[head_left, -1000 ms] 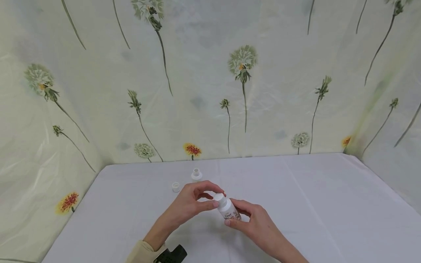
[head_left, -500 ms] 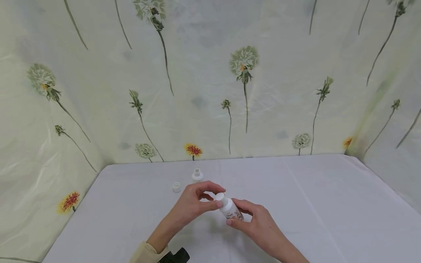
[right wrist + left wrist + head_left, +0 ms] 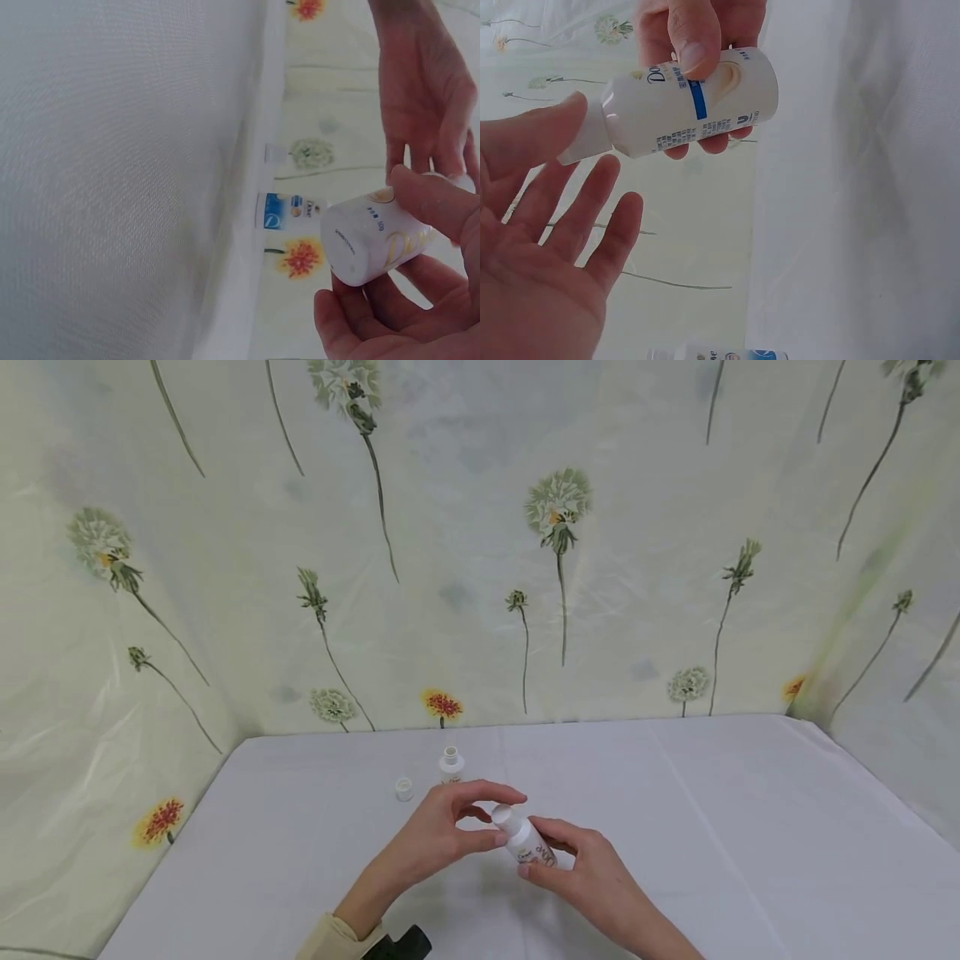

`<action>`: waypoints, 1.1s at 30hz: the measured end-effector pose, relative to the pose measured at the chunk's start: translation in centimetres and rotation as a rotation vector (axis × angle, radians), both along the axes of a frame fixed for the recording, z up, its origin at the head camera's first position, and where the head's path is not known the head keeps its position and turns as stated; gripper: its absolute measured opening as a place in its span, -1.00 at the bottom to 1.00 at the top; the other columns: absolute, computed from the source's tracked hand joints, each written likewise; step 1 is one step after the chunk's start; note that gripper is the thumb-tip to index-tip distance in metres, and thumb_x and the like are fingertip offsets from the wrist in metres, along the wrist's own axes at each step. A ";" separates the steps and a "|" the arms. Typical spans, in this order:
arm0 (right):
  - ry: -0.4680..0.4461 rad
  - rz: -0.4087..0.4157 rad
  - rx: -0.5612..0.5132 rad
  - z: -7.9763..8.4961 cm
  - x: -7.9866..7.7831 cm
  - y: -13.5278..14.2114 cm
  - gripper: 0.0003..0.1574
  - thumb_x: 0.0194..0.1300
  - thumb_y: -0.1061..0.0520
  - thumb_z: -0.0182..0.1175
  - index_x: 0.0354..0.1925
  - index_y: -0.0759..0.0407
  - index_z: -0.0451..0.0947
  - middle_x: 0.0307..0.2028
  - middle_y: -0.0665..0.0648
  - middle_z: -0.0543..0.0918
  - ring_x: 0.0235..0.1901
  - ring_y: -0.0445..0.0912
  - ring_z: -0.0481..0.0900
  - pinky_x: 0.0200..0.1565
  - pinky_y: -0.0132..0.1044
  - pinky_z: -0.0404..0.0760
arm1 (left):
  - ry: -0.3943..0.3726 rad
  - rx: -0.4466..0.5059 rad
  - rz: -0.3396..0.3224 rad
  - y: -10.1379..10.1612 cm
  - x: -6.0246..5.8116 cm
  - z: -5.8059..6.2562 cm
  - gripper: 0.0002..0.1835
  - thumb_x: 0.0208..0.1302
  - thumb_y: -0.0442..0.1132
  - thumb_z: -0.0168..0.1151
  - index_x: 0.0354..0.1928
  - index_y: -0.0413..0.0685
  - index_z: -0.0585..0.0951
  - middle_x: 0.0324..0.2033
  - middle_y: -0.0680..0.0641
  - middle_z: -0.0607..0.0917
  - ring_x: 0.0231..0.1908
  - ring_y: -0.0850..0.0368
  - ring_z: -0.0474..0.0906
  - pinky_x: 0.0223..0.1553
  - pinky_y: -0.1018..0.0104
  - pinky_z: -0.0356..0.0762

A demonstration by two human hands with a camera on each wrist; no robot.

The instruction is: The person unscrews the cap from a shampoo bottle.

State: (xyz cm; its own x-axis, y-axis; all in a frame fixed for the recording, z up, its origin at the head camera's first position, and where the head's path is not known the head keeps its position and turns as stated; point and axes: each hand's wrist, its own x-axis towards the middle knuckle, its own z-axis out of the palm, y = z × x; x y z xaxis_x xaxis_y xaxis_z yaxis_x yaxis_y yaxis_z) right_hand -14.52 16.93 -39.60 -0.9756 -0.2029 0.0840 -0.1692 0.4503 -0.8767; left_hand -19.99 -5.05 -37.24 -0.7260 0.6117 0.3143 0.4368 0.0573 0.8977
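Note:
My right hand [image 3: 588, 864] grips a small white Dove bottle [image 3: 531, 845] by its body, thumb on one side and fingers on the other. The bottle is tilted, its white cap [image 3: 504, 814] pointing up and left. Around that cap my left hand [image 3: 442, 831] holds its thumb and forefinger spread apart. In the left wrist view the thumb [image 3: 551, 131] overlaps the cap [image 3: 592, 139], and the other fingers are loosely extended. A second bottle [image 3: 452, 768], uncapped with a blue-patterned label [image 3: 281, 211], stands upright behind the left hand.
A loose white cap [image 3: 403, 789] lies on the table left of the standing bottle. White cloth covers the table [image 3: 712, 827]. A flower-printed curtain [image 3: 480, 610] rises along its back and sides. A black device [image 3: 401, 943] is at the left wrist.
The left thumb and forefinger have spread wider around the cap, the forefinger moving out to the right. The right hand's hold on the bottle looks the same.

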 end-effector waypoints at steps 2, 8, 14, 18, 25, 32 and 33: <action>-0.007 0.001 -0.009 0.0 0.1 0.0 -0.41 0.14 -0.01 0.44 0.15 -0.06 0.58 -0.03 -0.05 0.68 0.03 -0.05 0.56 -0.12 -0.26 0.58 | 0.017 0.016 -0.029 -0.2 0.0 -0.1 -0.62 0.25 -0.39 0.32 0.10 0.04 0.66 0.02 0.04 0.69 0.06 0.11 0.54 0.02 0.10 0.54; -0.008 0.001 -0.021 0.1 0.0 -0.1 -0.43 0.15 0.00 0.44 0.15 -0.10 0.58 -0.02 -0.05 0.68 0.05 -0.07 0.57 -0.09 -0.20 0.58 | -0.004 0.023 -0.032 -0.3 0.0 0.0 -0.65 0.30 -0.45 0.23 0.07 0.02 0.67 0.00 0.05 0.70 0.05 0.09 0.55 0.01 0.15 0.55; -0.006 0.003 -0.025 0.1 0.1 -0.1 -0.45 0.15 0.01 0.44 0.13 -0.12 0.59 -0.04 -0.05 0.68 0.02 -0.06 0.57 -0.12 -0.21 0.59 | -0.048 0.009 0.030 -0.3 0.1 0.0 -0.72 0.26 -0.36 0.32 0.00 0.03 0.70 -0.08 0.09 0.72 -0.02 0.10 0.57 -0.03 0.19 0.56; -0.001 -0.008 -0.026 0.1 0.1 -0.1 -0.45 0.13 0.00 0.45 0.12 -0.13 0.59 -0.03 -0.06 0.68 0.02 -0.07 0.57 -0.12 -0.24 0.59 | -0.059 0.003 0.074 -0.2 0.2 0.1 -0.74 0.22 -0.30 0.38 -0.04 0.07 0.72 -0.13 0.10 0.73 -0.06 0.12 0.58 -0.04 0.18 0.56; -0.016 -0.045 -0.035 0.1 0.1 -0.3 -0.45 0.10 0.03 0.47 0.09 -0.05 0.61 -0.05 -0.01 0.68 -0.09 -0.05 0.58 -0.19 -0.27 0.59 | -0.076 -0.009 0.140 0.0 0.2 -0.1 -0.76 0.13 -0.25 0.47 -0.13 0.09 0.73 -0.20 0.12 0.73 -0.13 0.14 0.58 -0.09 0.23 0.56; -0.012 -0.060 -0.023 0.1 0.0 -0.4 -0.47 0.07 0.02 0.49 0.04 -0.06 0.61 -0.09 -0.02 0.68 -0.14 -0.07 0.58 -0.19 -0.25 0.58 | -0.071 -0.024 0.191 0.3 0.4 -0.1 -0.77 0.08 -0.21 0.51 -0.19 0.11 0.71 -0.25 0.12 0.72 -0.17 0.13 0.57 -0.11 0.22 0.56; -0.011 -0.061 -0.022 0.1 0.0 -0.4 -0.48 0.07 0.03 0.49 0.04 -0.06 0.61 -0.09 -0.02 0.68 -0.14 -0.07 0.58 -0.19 -0.25 0.58 | -0.071 -0.025 0.199 0.3 0.4 -0.2 -0.76 0.08 -0.21 0.51 -0.19 0.11 0.71 -0.25 0.12 0.72 -0.17 0.13 0.57 -0.11 0.21 0.56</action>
State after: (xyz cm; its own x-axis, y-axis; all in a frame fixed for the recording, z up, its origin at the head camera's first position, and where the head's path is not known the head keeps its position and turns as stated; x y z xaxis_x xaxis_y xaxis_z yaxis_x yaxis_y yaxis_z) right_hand -14.57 16.55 -39.52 -0.9870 -0.1413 0.0769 -0.1321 0.4396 -0.8884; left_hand -19.56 -4.75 -37.41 -0.8529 0.4614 0.2443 0.3504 0.1591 0.9230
